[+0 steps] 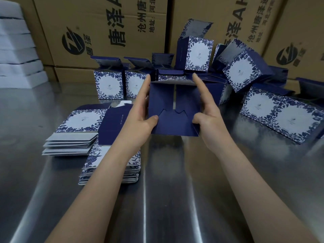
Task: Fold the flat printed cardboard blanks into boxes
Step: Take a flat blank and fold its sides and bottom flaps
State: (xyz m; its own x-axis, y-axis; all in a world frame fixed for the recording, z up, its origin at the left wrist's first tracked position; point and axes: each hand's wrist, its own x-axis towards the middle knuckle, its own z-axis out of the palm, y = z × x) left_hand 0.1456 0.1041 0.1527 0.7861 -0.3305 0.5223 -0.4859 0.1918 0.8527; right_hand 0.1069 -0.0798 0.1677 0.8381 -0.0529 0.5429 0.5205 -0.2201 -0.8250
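Observation:
A dark blue box (173,109) is held up over the steel table, its interlocked bottom flaps facing me. My left hand (140,116) clasps its left side, fingers straight along the wall and thumb pressed on the bottom flap. My right hand (208,113) holds the right side the same way, with the index finger stretched up along the far edge. Two stacks of flat printed blanks (77,135) lie on the table to the left, partly hidden by my left forearm.
Several folded blue-and-white floral boxes (108,85) stand or lie across the back of the steel table (175,190), some with lids open (247,69). Large brown cartons (105,32) wall off the back. White foam sheets (15,50) are piled far left.

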